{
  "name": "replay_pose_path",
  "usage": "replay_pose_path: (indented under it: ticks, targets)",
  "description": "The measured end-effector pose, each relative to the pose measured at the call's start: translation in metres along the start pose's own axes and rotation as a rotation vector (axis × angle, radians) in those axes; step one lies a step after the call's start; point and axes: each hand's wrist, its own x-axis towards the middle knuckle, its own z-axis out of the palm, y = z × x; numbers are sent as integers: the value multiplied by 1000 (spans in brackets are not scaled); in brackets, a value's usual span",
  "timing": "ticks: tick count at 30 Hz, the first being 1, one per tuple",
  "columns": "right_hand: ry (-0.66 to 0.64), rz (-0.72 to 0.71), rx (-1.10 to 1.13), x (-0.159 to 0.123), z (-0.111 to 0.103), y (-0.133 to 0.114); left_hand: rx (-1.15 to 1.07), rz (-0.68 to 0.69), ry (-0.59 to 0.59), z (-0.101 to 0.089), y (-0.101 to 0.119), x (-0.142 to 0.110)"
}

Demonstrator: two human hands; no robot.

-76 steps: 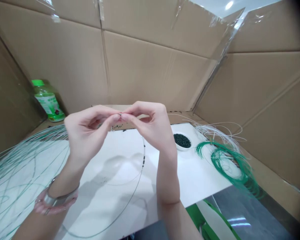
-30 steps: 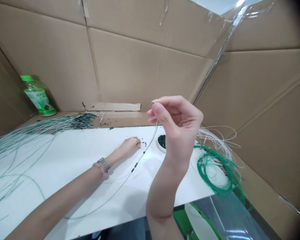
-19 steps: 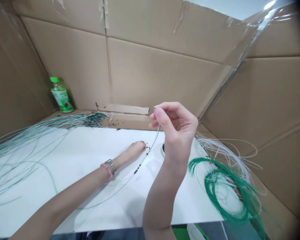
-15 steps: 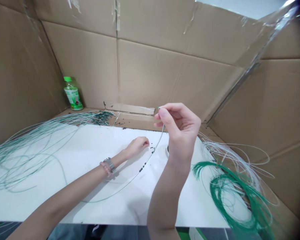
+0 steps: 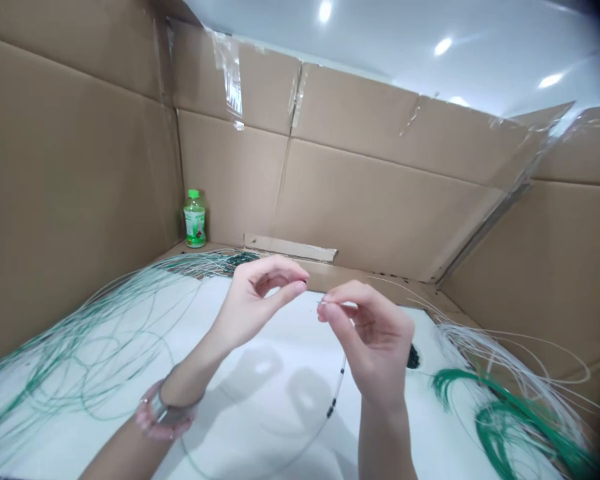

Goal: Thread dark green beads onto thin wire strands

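Note:
My right hand (image 5: 375, 340) is raised above the white table (image 5: 260, 400), thumb and forefinger pinched on the tip of a thin pale wire (image 5: 337, 387). The wire hangs down from the pinch and carries a few small dark beads. My left hand (image 5: 257, 300) is lifted just to the left of the wire's tip, its thumb and forefinger pinched together on something too small to make out. A short gap separates the two hands. The left wrist wears a watch and a pink bracelet (image 5: 163, 413).
Cardboard walls (image 5: 370, 200) enclose the table on three sides. A green-capped bottle (image 5: 195, 220) stands in the back left corner. Loose green and white wires (image 5: 80, 333) spread over the left; a green coil (image 5: 520, 420) lies right. A dish of dark beads (image 5: 413, 357) peeks out behind my right hand.
My left hand has left the beads on the table and risen to the wire's tip. My right hand has come lower and nearer. The view has tilted upward.

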Motion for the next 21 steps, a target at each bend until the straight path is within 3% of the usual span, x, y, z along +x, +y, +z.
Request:
replay_pose_path:
  ticks: [4, 11, 16, 21]
  targets:
    - [7, -43, -27, -3, 22, 0, -150, -41, -42, -13, 3, 3]
    - [269, -132, -73, 1, 53, -19, -325, -24, -152, -40, 6, 6]
    - [221, -114, -103, 0, 76, -20, -384, 59, -197, -52, 10, 4]
    - [194, -148, -57, 0, 84, -13, -325, 83, -168, -52, 12, 2]
